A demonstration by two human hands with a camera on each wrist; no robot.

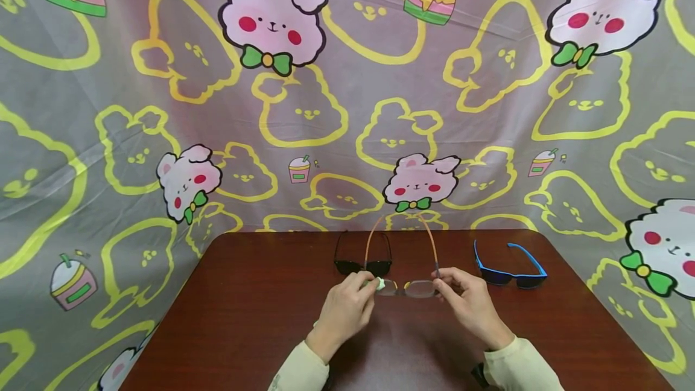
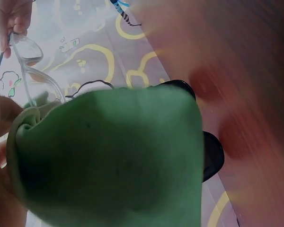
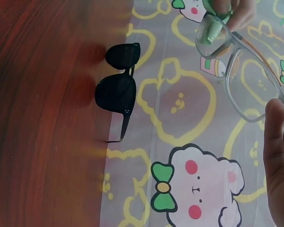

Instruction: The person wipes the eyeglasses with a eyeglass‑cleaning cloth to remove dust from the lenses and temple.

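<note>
Currently, the glasses (image 1: pixel 420 289), clear lenses in a transparent rim, are hovering above the glossy, reddish wood-grain bench (image 1: pixel 217 318). The left hand (image 1: pixel 347 306) is pinching the soft, matte green cloth (image 2: pixel 109 156) against one lens, grip narrow; the right hand (image 1: pixel 471 303) is pinching the opposite end, grip likewise narrow. Black sunglasses (image 3: pixel 116 94) and blue sunglasses (image 1: pixel 510 275) are lying behind.

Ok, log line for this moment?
left hand: pinches cloth against clear glasses | right hand: holds glasses | table: black sunglasses, blue sunglasses
</note>
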